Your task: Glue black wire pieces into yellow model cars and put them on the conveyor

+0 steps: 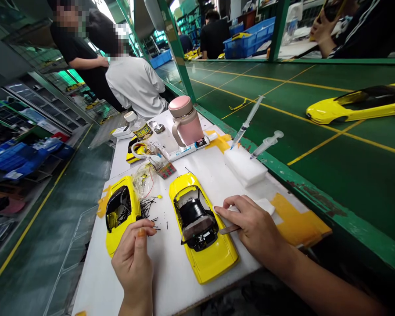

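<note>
A yellow model car body [213,262] with a dark cabin lies on the white work surface [164,267]. Beside its right side is my right hand [250,219], its fingers curled round metal tweezers [229,229] whose tip points at the body. My left hand [136,254] is raised between this car and a second yellow body [120,235]; its thumb and fingertips are pressed together, and what they may hold is too small to make out. Thin black parts [148,208] are scattered by the second body, with more inside it.
Behind are a pink mug [188,125], a glue tube [189,149], a bottle [138,127] and a white foam block [245,166] with two syringes. A green rail [316,204] runs along the right. Two people are at the upper left.
</note>
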A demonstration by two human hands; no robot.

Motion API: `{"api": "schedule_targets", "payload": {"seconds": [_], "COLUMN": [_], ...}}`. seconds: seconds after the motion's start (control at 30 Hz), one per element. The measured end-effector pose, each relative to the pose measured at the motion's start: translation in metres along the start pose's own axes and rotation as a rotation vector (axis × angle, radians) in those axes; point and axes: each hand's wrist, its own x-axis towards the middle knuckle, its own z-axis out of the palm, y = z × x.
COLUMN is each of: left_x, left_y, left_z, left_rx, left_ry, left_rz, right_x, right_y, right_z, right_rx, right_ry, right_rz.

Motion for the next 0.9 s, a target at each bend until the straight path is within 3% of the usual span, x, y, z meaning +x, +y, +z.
{"api": "schedule_targets", "payload": {"seconds": [0.33, 0.47, 0.63, 0.8, 0.9], "left_x": [0.000, 0.000, 0.003, 0.005, 0.005], "left_y": [0.001, 0.003, 0.010, 0.015, 0.018], "left_z": [0.001, -0.003, -0.008, -0.008, -0.009], "left_rx": [0.013, -0.041, -0.047, -0.110, -0.159], "left_ry": [0.004, -0.023, -0.094, -0.074, -0.054], "left_rz": [0.003, 0.018, 0.111, 0.155, 0.156], "right_x": [-0.003, 0.006, 0.068, 0.139, 0.147], "right_y": [0.003, 0.001, -0.003, -0.003, -0.014], "right_z": [0.001, -0.012, -0.036, -0.038, -0.041], "right_rx": [0.018, 0.032, -0.004, -0.250, -0.245], "right_ry": [0.033, 0.124, 0.250, 0.106, 0.274], "right_rz": [0.022, 0.003, 0.017, 0.120, 0.068]}}
